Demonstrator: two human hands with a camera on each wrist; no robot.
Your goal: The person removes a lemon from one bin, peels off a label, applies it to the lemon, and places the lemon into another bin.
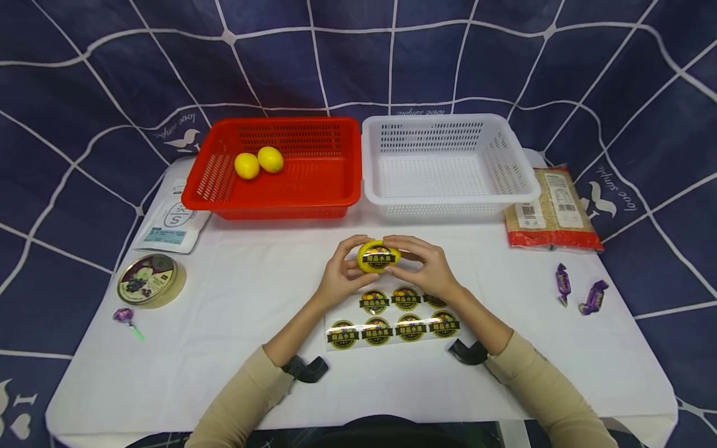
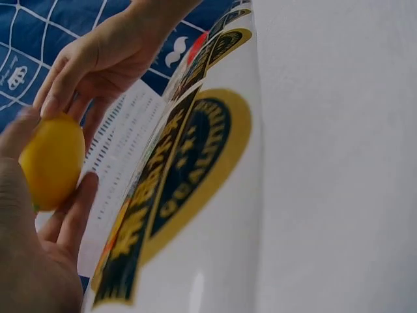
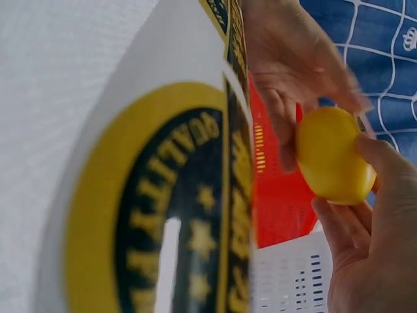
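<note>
A yellow lemon (image 1: 370, 266) is held up above the white table between both hands. On its upper face is a round black-and-gold sticker (image 1: 378, 257). My left hand (image 1: 340, 274) grips the lemon from the left, while my right hand (image 1: 428, 267) pinches its right side with thumb and fingers. Both wrist views show the lemon (image 2: 53, 163) (image 3: 333, 155) from below, its sticker out of sight there. Under the hands lies a sheet of matching stickers (image 1: 392, 316), partly covered by the right forearm.
Two lemons (image 1: 247, 166) sit in a red basket (image 1: 269, 207) at the back, beside a white basket (image 1: 459, 202). Left are a white pouch (image 1: 173, 214), a round tin (image 1: 151, 281) and a lollipop (image 1: 124, 315). Right are a grain bag (image 1: 551, 208) and two purple-wrapped candies (image 1: 563, 284).
</note>
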